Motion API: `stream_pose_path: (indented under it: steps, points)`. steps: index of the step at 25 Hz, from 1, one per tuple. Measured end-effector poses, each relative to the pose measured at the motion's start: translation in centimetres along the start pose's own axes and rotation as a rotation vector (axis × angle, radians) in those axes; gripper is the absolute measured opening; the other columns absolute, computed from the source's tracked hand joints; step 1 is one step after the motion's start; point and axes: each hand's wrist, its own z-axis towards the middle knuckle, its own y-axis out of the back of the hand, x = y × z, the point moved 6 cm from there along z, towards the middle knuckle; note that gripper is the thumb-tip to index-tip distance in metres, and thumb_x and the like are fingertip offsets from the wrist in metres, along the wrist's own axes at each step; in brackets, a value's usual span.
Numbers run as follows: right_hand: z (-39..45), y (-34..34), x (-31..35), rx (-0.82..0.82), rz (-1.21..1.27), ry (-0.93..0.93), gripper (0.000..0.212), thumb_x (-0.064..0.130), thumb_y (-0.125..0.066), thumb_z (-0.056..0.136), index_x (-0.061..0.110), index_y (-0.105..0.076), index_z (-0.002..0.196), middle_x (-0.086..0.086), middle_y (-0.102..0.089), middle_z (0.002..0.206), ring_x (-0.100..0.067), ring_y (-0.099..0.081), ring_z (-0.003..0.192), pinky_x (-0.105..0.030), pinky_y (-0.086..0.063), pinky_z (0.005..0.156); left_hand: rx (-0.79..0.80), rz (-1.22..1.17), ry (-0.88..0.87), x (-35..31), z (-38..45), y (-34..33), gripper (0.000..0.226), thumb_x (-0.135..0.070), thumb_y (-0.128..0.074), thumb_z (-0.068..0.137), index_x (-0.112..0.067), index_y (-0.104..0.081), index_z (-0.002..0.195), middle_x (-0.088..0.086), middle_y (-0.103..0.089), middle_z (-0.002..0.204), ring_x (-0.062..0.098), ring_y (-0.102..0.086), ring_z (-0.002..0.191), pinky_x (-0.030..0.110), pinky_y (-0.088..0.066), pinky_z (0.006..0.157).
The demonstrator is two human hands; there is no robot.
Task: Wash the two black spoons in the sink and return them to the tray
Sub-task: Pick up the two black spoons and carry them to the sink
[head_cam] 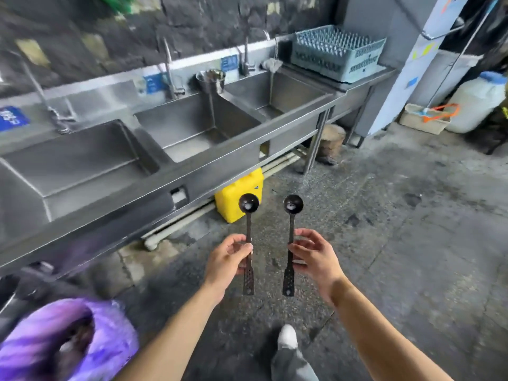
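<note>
Two black spoons, left spoon (248, 243) and right spoon (290, 243), were pinched mid-handle by the left hand (226, 259) and right hand (316, 257); so light a fingertip grip could let either be dropped short of the sink (192, 171).

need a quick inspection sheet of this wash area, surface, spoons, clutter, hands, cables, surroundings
surface: steel three-basin sink unit along a dark stone wall; basins look empty, no water seen running.
job's things: left black spoon and right black spoon, both held upright over the floor, bowls up, each with a pale spot in the bowl; no tray seen.
clutter: steel pot on the ledge between basins; blue-grey dish rack on the right drainboard; cloth beside it.
grippers: left hand pinches one handle, right hand the other.
cables: nothing seen.
surroundings: wet concrete floor; yellow jerrycan under the sink; white jug; purple bag, blurred.
</note>
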Motion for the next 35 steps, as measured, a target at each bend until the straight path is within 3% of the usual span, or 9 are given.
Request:
stream_pose_path:
  steps: [4, 7, 12, 15, 18, 21, 24, 30, 35]
  points:
    - [5.2, -6.1, 1.3, 0.139, -0.079, -0.007, 0.025, -0.002, -0.06, 0.088, 0.021, -0.062, 0.097, 0.001, -0.064, 0.083, -0.012, -0.058, 0.066, -0.024, -0.048, 0.055, -0.141, 0.028, -0.025, -1.0, 2.2, 5.6, 0.012, -0.034, -0.072, 0.08, -0.036, -0.069, 0.091, -0.01, -0.074, 0.084, 0.006, -0.067, 0.074, 0.023, -0.046, 0.061]
    - [9.6, -10.4, 2.3, 0.232, -0.106, -0.038, 0.025, -0.002, -0.06, 0.088, 0.018, -0.062, 0.102, 0.001, -0.065, 0.084, -0.011, -0.058, 0.066, -0.024, -0.048, 0.057, -0.252, -0.048, -0.016, -1.9, 4.5, 8.5, 0.011, -0.03, -0.073, 0.081, -0.035, -0.07, 0.09, -0.003, -0.074, 0.09, 0.006, -0.068, 0.072, 0.02, -0.049, 0.056]
    - [17.4, -16.1, 4.7, 0.372, -0.171, -0.057, 0.026, -0.001, -0.062, 0.086, 0.019, -0.065, 0.103, 0.001, -0.068, 0.083, -0.012, -0.061, 0.064, -0.027, -0.051, 0.061, -0.411, -0.096, -0.004, -3.9, 9.2, 11.8, 0.011, -0.029, -0.074, 0.081, -0.033, -0.07, 0.091, -0.013, -0.072, 0.08, -0.003, -0.066, 0.068, 0.003, -0.044, 0.053]
    - [21.3, -19.4, 5.8, 0.458, -0.217, -0.055, 0.027, 0.002, -0.066, 0.085, 0.028, -0.068, 0.091, 0.005, -0.073, 0.079, -0.011, -0.066, 0.065, -0.029, -0.055, 0.062, -0.49, -0.13, 0.017, -4.7, 11.5, 13.6, 0.013, -0.027, -0.074, 0.082, -0.032, -0.07, 0.093, -0.009, -0.073, 0.086, 0.005, -0.068, 0.075, 0.011, -0.047, 0.059]
    - [24.4, -22.4, 6.4, 0.524, -0.255, -0.053, 0.027, 0.004, -0.068, 0.084, 0.03, -0.069, 0.091, 0.006, -0.075, 0.083, -0.011, -0.068, 0.069, -0.03, -0.053, 0.063, -0.571, -0.161, 0.036, -5.0, 13.0, 15.4, 0.011, -0.023, -0.073, 0.082, -0.03, -0.07, 0.091, -0.004, -0.074, 0.089, 0.01, -0.067, 0.08, 0.022, -0.048, 0.068]
    - [26.1, -25.2, 6.5, 0.583, -0.291, -0.061, 0.026, 0.006, -0.07, 0.083, 0.03, -0.07, 0.091, 0.002, -0.076, 0.089, -0.013, -0.071, 0.076, -0.036, -0.057, 0.071, -0.665, -0.199, 0.054, -5.1, 13.9, 17.4, 0.012, -0.016, -0.072, 0.083, -0.024, -0.07, 0.092, -0.006, -0.073, 0.079, 0.011, -0.064, 0.075, 0.03, -0.051, 0.071]
    - [27.2, -28.2, 6.4, 0.639, -0.317, -0.064, 0.026, 0.005, -0.07, 0.082, 0.028, -0.07, 0.093, -0.001, -0.077, 0.092, -0.019, -0.07, 0.083, -0.04, -0.055, 0.08, -0.724, -0.212, 0.063, -5.3, 14.4, 19.5, 0.012, -0.012, -0.071, 0.084, -0.024, -0.07, 0.088, -0.008, -0.073, 0.071, 0.01, -0.065, 0.069, 0.029, -0.053, 0.068]
    - [28.9, -35.2, 5.7, 0.701, -0.334, -0.087, 0.024, 0.006, -0.071, 0.083, 0.028, -0.07, 0.095, 0.005, -0.077, 0.084, -0.011, -0.07, 0.073, -0.029, -0.054, 0.064, -0.799, -0.237, 0.078, -5.0, 15.5, 25.1, 0.015, -0.018, -0.073, 0.083, -0.032, -0.071, 0.085, -0.005, -0.075, 0.083, 0.008, -0.066, 0.071, 0.02, -0.05, 0.052]
    - [30.5, -41.8, 5.4, 0.708, -0.369, -0.084, 0.026, 0.008, -0.07, 0.083, 0.029, -0.07, 0.098, 0.003, -0.077, 0.086, -0.016, -0.068, 0.072, -0.033, -0.054, 0.069, -0.789, -0.289, 0.104, -5.2, 17.5, 31.2, 0.01, -0.023, -0.073, 0.082, -0.032, -0.071, 0.087, -0.009, -0.075, 0.083, 0.002, -0.067, 0.065, 0.019, -0.05, 0.05]
